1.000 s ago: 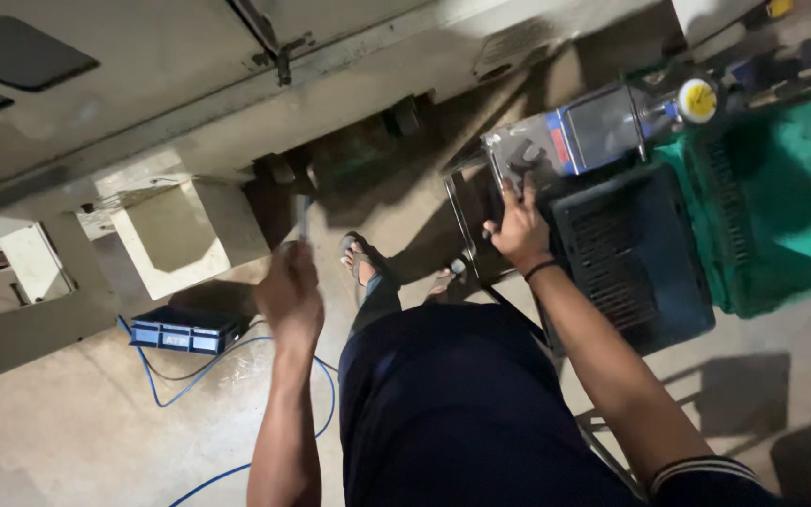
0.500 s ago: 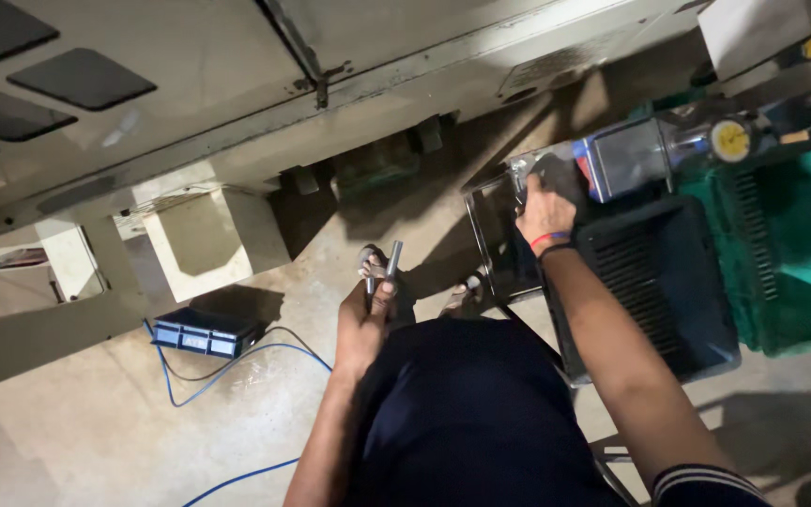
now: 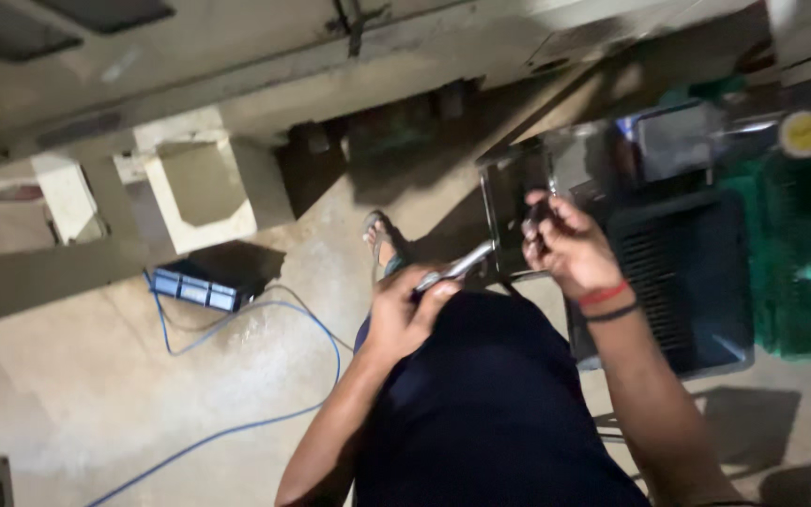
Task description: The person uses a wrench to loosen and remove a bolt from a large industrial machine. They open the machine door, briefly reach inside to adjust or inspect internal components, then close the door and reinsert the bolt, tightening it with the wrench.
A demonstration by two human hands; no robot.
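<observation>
Clutching a metal tool (image 3: 457, 268), left hand (image 3: 405, 314); right hand (image 3: 565, 249) pinches something blurred.

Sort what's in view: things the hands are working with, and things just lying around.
In hand: metal tool in left hand; small dark part in right hand.
Lying about: blue cable, dark box, black crate, green crate.

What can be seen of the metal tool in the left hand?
The tool is a slim, shiny metal rod or handle, silver-grey and blurred. The left hand grips its lower end; the free end slants up and to the right, toward the right hand, which holds something small and dark. Whether the tip touches that hand cannot be told. It is held above the person's dark-clothed lap, over the concrete floor. Its head is too blurred to identify.
</observation>
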